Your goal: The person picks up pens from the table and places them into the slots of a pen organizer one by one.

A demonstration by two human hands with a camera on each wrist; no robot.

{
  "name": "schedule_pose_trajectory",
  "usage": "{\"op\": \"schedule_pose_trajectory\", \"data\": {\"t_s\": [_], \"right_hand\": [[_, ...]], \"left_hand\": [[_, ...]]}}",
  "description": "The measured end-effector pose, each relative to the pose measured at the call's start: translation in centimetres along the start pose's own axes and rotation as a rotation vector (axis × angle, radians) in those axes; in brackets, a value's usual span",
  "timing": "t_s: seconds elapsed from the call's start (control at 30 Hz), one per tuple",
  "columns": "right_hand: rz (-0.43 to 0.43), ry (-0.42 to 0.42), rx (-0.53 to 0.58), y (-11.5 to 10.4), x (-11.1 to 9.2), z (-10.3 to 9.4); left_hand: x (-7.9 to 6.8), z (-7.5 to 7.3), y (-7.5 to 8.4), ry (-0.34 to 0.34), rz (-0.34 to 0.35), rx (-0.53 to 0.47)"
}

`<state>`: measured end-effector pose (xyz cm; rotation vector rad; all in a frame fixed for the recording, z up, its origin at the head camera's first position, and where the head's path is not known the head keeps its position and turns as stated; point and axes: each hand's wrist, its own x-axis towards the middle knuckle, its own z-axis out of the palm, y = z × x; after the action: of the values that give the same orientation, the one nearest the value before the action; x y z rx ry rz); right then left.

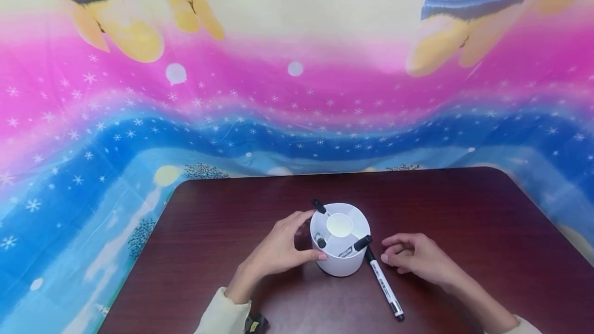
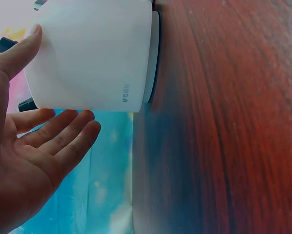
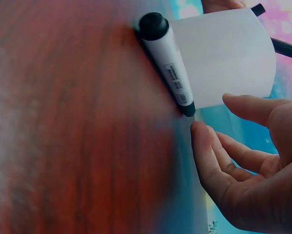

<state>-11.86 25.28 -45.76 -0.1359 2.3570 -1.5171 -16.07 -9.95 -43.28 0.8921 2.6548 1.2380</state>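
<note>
A round white pen holder stands upright on the dark wood table, with several black-capped markers, one of them a marker leaning over the near rim. My left hand holds the holder from its left side, the thumb on the near wall and the fingers along the far side. A loose white whiteboard marker with black ends lies to the right of the holder, one end close against its wall. Beside that end is my right hand, its fingers loosely bent with nothing between them.
The reddish-brown table has rounded far corners. Behind it hangs a colourful printed cloth that also runs down both sides. A small black object shows at the near edge by the left sleeve.
</note>
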Motion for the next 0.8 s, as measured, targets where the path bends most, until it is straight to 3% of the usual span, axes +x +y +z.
{"op": "schedule_pose_trajectory", "data": {"t_s": [0.23, 0.5, 0.8], "right_hand": [[0.025, 0.010, -0.046, -0.3, -0.1, 1.0], [-0.006, 0.045, -0.107, -0.3, 0.0, 2.0], [-0.042, 0.035, -0.091, -0.5, 0.2, 2.7]], "left_hand": [[0.0, 0.0, 0.0, 0.000, -0.004, -0.004], [0.0, 0.1, 0.0, -0.002, -0.013, -0.002], [0.0, 0.0, 0.0, -0.005, -0.025, 0.011]]}}
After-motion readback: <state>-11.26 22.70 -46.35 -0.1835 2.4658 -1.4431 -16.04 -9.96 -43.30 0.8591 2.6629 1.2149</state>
